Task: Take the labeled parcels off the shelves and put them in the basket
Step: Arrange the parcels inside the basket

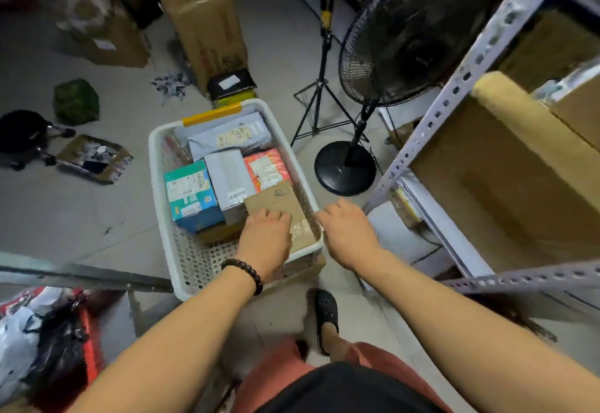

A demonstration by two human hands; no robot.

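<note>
A white perforated basket (156, 165) stands on the floor in front of me, holding several parcels. Among them are a teal box (190, 193), a grey wrapped box (227, 175), an orange-red packet (268, 167), a grey mailer bag (230, 135) and a brown cardboard parcel (279, 201) at the near right. My left hand (264, 242) rests on the near end of the brown parcel; its fingertips are hidden. My right hand (349, 232) hovers over the basket's right rim with loosely bent fingers, holding nothing.
A metal shelf rack (470, 68) with large cardboard boxes (506, 185) rises at the right. A black standing fan (406, 29) and a tripod (319, 87) stand beyond the basket. Cartons (207, 22), a green bundle (76, 100) and bags lie on the floor at left.
</note>
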